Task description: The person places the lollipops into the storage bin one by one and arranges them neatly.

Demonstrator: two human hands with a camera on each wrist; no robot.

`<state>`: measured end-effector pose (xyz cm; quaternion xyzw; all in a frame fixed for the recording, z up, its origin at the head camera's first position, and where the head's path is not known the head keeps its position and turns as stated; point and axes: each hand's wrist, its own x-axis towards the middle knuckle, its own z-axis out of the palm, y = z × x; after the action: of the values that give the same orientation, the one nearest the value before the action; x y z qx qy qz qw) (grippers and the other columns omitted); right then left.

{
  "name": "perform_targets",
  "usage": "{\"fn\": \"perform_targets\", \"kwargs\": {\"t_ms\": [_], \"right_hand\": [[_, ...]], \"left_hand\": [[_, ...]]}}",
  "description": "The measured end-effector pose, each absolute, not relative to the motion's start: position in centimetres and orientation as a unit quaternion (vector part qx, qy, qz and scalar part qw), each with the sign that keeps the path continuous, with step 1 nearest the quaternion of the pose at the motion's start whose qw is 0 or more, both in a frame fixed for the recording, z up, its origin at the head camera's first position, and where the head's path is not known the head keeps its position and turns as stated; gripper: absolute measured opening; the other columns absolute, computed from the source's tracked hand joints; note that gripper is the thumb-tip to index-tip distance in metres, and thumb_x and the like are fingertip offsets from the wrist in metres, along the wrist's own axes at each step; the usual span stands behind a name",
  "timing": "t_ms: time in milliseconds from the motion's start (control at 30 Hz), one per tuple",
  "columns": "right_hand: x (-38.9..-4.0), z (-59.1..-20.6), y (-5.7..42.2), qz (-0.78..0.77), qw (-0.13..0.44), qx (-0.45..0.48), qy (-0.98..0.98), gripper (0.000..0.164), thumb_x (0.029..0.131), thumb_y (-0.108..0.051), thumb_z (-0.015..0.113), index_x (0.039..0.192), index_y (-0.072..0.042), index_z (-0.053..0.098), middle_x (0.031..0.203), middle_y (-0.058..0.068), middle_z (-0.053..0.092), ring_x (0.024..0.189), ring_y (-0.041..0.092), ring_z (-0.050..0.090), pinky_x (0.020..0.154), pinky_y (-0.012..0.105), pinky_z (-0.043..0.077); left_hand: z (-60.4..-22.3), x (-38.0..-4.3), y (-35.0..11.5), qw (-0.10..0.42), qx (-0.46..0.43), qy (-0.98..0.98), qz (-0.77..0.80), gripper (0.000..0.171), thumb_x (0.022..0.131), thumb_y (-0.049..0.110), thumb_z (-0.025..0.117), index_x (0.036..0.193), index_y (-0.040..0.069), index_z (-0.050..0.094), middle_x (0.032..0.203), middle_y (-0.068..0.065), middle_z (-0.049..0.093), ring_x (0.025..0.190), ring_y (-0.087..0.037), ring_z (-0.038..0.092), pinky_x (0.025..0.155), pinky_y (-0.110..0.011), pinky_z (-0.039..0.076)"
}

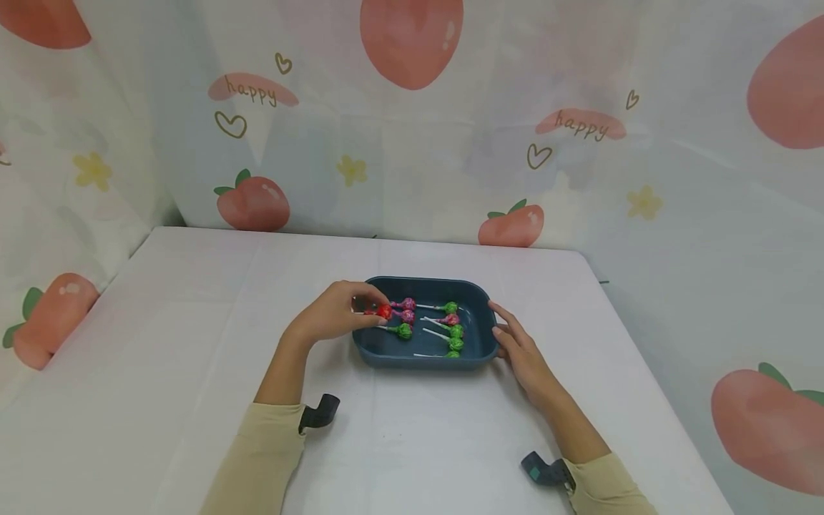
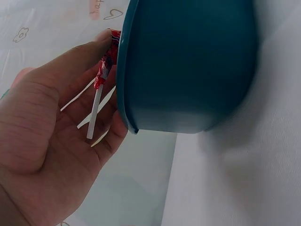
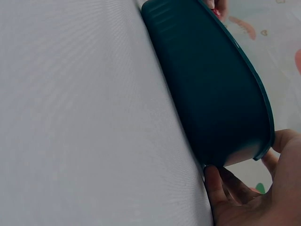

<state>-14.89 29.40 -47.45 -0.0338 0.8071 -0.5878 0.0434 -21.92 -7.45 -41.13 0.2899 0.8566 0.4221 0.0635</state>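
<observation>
A dark blue oval-cornered plastic tray (image 1: 418, 363) stands on the white-covered table with several lollipops in it. Over its left end my left hand (image 1: 336, 312) pinches a red-wrapped lollipop (image 1: 384, 312) between thumb and fingers. The left wrist view shows that lollipop's white stick (image 2: 94, 113) pointing back toward the palm, beside the tray rim. At the tray's right end, my right hand (image 1: 526, 361) grips the wall, with one digit at the rim and others low by the base. Green lollipops (image 1: 455, 344) lie mostly on the tray's right side, and pink lollipops (image 1: 408, 304) lie near its middle.
The white tablecloth (image 1: 412, 443) extends around the tray on every side. Behind the table hangs a curtain (image 1: 438, 157) printed with peaches, hearts and lettering. A dark wrist-worn camera (image 1: 320, 413) sits at the left sleeve, and another camera (image 1: 543, 470) at the right.
</observation>
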Motion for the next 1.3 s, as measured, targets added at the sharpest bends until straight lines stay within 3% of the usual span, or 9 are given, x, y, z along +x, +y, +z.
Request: {"fn": "perform_targets", "kwargs": {"t_ms": [267, 567, 867, 1300], "right_hand": [[-14.8, -47.4, 29.4, -0.585, 0.042, -0.035, 0.809, 0.050, 0.113, -0.040, 0.042, 0.162, -0.037, 0.034, 0.158, 0.017, 0.040, 0.132, 0.033, 0.048, 0.092, 0.019, 0.048], [-14.8, -47.4, 29.4, -0.587, 0.045, -0.034, 0.808, 0.050, 0.113, -0.039, 0.042, 0.162, -0.038, 0.033, 0.160, 0.016, 0.038, 0.133, 0.032, 0.047, 0.092, 0.019, 0.047], [-14.9, -47.5, 29.3, -0.585, 0.045, -0.036, 0.809, 0.050, 0.113, -0.038, 0.041, 0.162, -0.035, 0.032, 0.157, 0.020, 0.041, 0.133, 0.034, 0.049, 0.093, 0.018, 0.046], [-14.7, -47.2, 29.2, -0.577, 0.047, -0.030, 0.815, 0.050, 0.113, -0.038, 0.041, 0.162, -0.036, 0.033, 0.156, 0.019, 0.042, 0.130, 0.033, 0.049, 0.094, 0.021, 0.045]], "left_hand": [[-41.3, -21.7, -6.5, 0.077, 0.297, 0.852, 0.423, 0.025, 0.091, 0.017, 0.083, 0.115, 0.016, 0.077, 0.105, 0.004, 0.069, 0.096, -0.020, 0.058, 0.078, -0.034, 0.053], [-41.8, -21.4, -4.7, 0.096, 0.338, 0.840, 0.414, 0.027, 0.091, 0.018, 0.082, 0.117, 0.015, 0.076, 0.109, 0.005, 0.070, 0.099, -0.017, 0.059, 0.081, -0.032, 0.054], [-42.0, -21.3, -4.0, 0.106, 0.349, 0.848, 0.386, 0.023, 0.092, 0.017, 0.081, 0.114, 0.013, 0.077, 0.096, 0.007, 0.068, 0.088, -0.016, 0.059, 0.072, -0.031, 0.053], [-42.3, -21.2, -3.8, 0.102, 0.344, 0.856, 0.373, 0.022, 0.089, 0.010, 0.083, 0.111, 0.011, 0.077, 0.102, 0.002, 0.070, 0.094, -0.016, 0.061, 0.080, -0.029, 0.054]]}}
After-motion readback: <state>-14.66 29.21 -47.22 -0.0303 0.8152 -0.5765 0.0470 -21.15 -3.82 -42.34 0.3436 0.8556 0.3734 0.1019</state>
